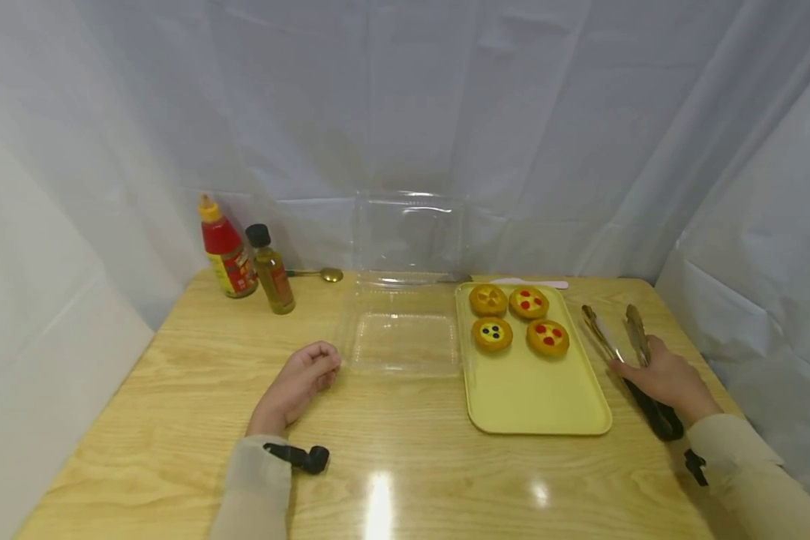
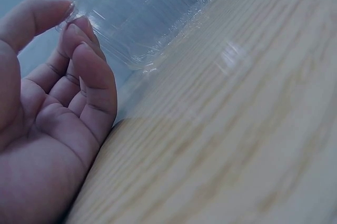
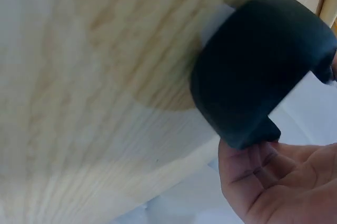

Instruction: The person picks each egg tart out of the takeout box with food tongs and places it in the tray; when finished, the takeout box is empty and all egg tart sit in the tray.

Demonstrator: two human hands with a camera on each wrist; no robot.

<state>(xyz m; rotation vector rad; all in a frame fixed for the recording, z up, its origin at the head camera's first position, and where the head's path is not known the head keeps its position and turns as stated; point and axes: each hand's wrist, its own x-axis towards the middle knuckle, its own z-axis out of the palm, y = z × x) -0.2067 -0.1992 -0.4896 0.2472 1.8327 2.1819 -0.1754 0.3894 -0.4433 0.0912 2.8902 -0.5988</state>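
My left hand [image 1: 300,382] pinches the near left rim of a clear hinged plastic container [image 1: 405,369], whose lid [image 1: 412,232] stands up at the back. In the left wrist view, thumb and fingertips meet at the rim of the container [image 2: 142,34]. At the right, my right hand [image 1: 671,379] grips metal tongs with black handles [image 1: 648,409], their arms spread apart. The black handle end [image 3: 258,66] fills much of the right wrist view. Between the hands lies a yellow tray [image 1: 540,405] bearing several small round tarts [image 1: 547,338] with differing toppings.
A red sauce bottle [image 1: 226,255] and a black-capped bottle [image 1: 273,277] stand at the back left, near a gold spoon [image 1: 331,275]. Behind the tray lies a pale pink utensil [image 1: 553,285], partly hidden. White cloth [image 1: 405,112] encloses the wooden table [image 1: 391,435].
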